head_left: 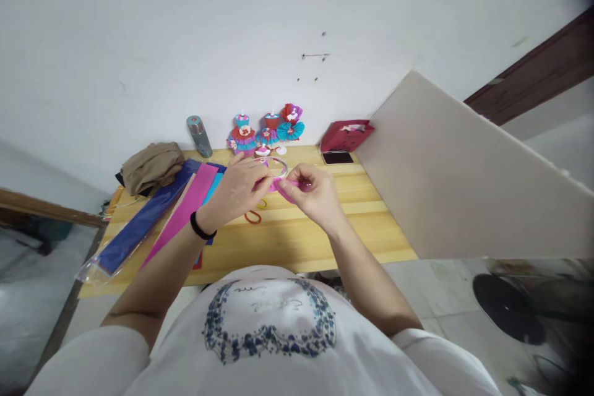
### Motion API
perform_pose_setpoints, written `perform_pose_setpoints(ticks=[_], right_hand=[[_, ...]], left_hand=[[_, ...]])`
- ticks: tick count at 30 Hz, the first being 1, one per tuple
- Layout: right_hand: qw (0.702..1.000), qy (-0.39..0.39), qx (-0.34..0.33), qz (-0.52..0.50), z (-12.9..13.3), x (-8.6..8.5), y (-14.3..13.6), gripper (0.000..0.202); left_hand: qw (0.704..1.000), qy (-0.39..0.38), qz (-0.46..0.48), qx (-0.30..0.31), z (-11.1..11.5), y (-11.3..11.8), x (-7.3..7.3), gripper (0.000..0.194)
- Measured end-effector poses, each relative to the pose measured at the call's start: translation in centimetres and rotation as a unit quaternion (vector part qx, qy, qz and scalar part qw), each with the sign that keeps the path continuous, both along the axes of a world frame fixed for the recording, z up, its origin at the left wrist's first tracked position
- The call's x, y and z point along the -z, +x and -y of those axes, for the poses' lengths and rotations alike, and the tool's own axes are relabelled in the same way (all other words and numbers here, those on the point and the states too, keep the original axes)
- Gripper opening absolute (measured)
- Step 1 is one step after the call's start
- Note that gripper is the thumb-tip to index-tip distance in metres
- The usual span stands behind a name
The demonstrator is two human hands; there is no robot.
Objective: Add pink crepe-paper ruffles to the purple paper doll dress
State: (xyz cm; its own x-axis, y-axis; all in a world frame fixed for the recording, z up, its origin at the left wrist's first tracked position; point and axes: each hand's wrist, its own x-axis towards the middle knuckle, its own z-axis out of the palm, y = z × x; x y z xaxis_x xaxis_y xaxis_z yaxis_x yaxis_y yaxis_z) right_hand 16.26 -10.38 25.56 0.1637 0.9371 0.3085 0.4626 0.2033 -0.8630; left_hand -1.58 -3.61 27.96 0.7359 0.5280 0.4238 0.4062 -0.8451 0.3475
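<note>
Over the middle of the table, my left hand [237, 187] and my right hand [312, 193] meet with fingertips pinched on a bright pink strip [278, 184], which looks like crepe paper. Part of the strip hangs below my right fingers; the rest is hidden by my fingers. Just behind my fingertips is a pale, shiny ring [281, 163], perhaps a roll of clear tape; whether a hand touches it I cannot tell. Beneath my hands lie a red-orange loop [253, 217] and a yellow loop [262, 203], perhaps scissor handles.
Paper dress-shaped decorations [244, 133] stand against the wall beside a grey flask [199, 137]. Left are a brown cloth [153, 167], a blue paper pack [139, 232] and pink paper [179, 213]. Right are a red bag [346, 136], a phone [337, 158] and a pale upright board [455, 179].
</note>
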Motion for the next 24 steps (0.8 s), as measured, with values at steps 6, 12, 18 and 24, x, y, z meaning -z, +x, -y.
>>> perform_pose_setpoints(ticks=[6,12,18,24], right_hand=[[0.999,0.008,-0.004,0.033,0.6,-0.1,-0.6,0.019],[0.998,0.032,-0.012,0.049,0.8,-0.4,-0.7,0.014],[0.999,0.042,-0.009,0.034,0.9,-0.4,-0.6,0.012],[0.998,0.054,0.006,0.020,0.8,-0.3,-0.6,0.017]], left_hand=[[0.999,-0.029,0.039,-0.013,0.8,0.1,0.1,0.027],[0.998,-0.039,0.046,-0.027,1.4,0.0,0.0,0.026],[0.998,-0.029,0.055,-0.030,1.7,-0.1,0.0,0.027],[0.998,-0.017,0.060,-0.004,1.8,-0.2,0.0,0.024]])
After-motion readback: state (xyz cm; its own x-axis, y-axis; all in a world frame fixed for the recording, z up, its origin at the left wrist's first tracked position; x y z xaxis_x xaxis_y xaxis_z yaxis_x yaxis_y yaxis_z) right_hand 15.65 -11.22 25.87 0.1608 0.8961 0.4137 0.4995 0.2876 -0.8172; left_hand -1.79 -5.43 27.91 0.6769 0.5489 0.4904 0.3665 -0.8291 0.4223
